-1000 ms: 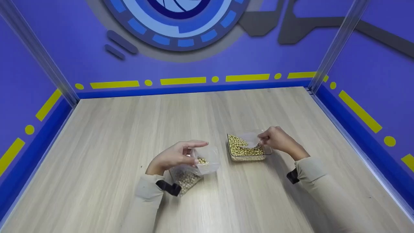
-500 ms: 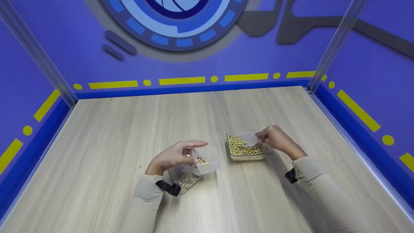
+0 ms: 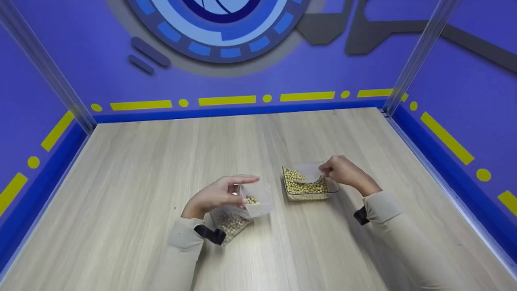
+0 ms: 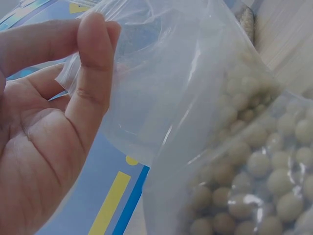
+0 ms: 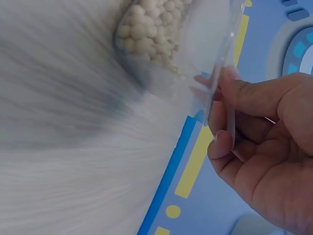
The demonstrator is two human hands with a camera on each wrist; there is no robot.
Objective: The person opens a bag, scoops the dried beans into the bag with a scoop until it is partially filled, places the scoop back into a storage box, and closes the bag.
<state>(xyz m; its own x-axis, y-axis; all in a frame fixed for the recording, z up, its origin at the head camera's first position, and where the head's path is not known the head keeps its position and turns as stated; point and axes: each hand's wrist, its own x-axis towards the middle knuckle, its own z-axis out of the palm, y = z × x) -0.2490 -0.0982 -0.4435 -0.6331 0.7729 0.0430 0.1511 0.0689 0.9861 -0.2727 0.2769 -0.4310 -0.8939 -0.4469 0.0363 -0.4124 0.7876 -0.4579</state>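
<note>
In the head view my left hand (image 3: 216, 196) holds a clear plastic bag (image 3: 262, 204) by its mouth, which gapes toward the right. Soybeans (image 3: 232, 224) fill the bag's lower part on the table; its film and beans (image 4: 279, 181) loom close in the left wrist view. To the right stands a clear rectangular box (image 3: 311, 198) of soybeans (image 3: 307, 188). My right hand (image 3: 345, 171) grips a translucent plastic scoop (image 3: 311, 171) at the box's right side. Its front edge lies among the beans. Fingers curl round its thin handle (image 5: 231, 125) in the right wrist view.
The wood-grain table (image 3: 161, 161) is bounded by blue-purple panels (image 3: 226, 87) at the back and sides. Bag and box stand a short way apart near the table's middle.
My right hand and the scoop have shifted slightly left and away from me within the box. My left hand and the bag have stayed nearly still.
</note>
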